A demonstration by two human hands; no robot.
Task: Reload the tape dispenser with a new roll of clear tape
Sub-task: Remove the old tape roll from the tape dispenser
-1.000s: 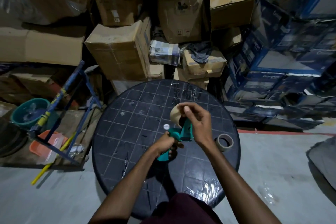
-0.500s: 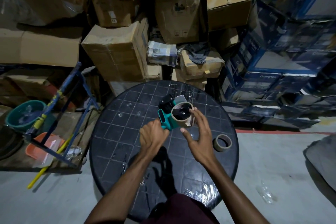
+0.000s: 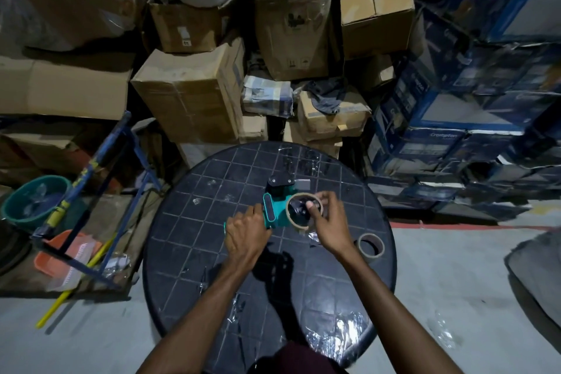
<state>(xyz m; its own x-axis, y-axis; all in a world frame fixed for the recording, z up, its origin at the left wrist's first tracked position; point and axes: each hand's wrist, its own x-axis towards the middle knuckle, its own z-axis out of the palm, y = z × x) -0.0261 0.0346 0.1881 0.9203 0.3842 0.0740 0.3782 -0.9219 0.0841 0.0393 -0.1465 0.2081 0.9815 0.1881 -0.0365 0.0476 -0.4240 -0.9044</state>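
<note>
A teal tape dispenser (image 3: 274, 212) with a black head lies on its side on the round black table (image 3: 212, 252). My left hand (image 3: 246, 234) is closed around its handle. A roll of tape (image 3: 296, 220) with a tan core sits on the dispenser's hub. My right hand (image 3: 328, 222) pinches the roll's rim, thumb inside the ring, fingers over its far edge. A second tan tape ring (image 3: 371, 246) lies flat near the table's right edge.
Crumpled clear film (image 3: 329, 338) lies on the table's near side. Cardboard boxes (image 3: 194, 94) are stacked behind the table, blue cartons (image 3: 455, 118) at the right. A blue metal frame (image 3: 100, 179), a green bucket (image 3: 33, 200) and an orange tray (image 3: 65, 255) stand at the left.
The dispenser went from held up to lying on the table. My right hand, off the roll half a second ago, now grips the roll on the hub.
</note>
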